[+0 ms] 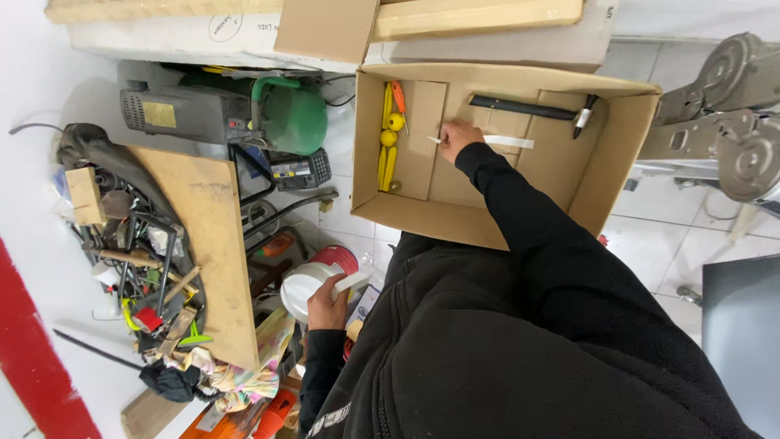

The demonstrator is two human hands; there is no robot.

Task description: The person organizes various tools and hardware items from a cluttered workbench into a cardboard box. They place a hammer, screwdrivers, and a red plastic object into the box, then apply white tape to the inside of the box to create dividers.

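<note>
Reaching into a cardboard box, other hand on a white strip

Reaching forward, the right hand [459,136] is inside an open cardboard box [605,183] and its fingers are clenched on a small white piece [435,140], which sticks out to the left of the hand. The hand is above the flat cardboard bottom of the box, near the middle. Just beside it, to the right, a white strip [509,142] lies flat on the bottom. Further back in the box there is a long black bar [522,107], and at its right end a black marker [584,117] leans against the wall. On the left side of the box a yellow tool [388,140] with two round knobs lies lengthwise, and an orange-handled tool [399,97] is next to it at the top.

The left hand [327,304] is low, close to the body, well apart from the box. Its grip is closed around a white flat stick [351,282], and it is beside a white round lid [302,286] on a red container [340,258]. Both arms are in black sleeves.

To the left there is a wooden board [213,244] over a heap of tools, and behind it a green vessel [292,118] and a grey machine [183,114].
</note>
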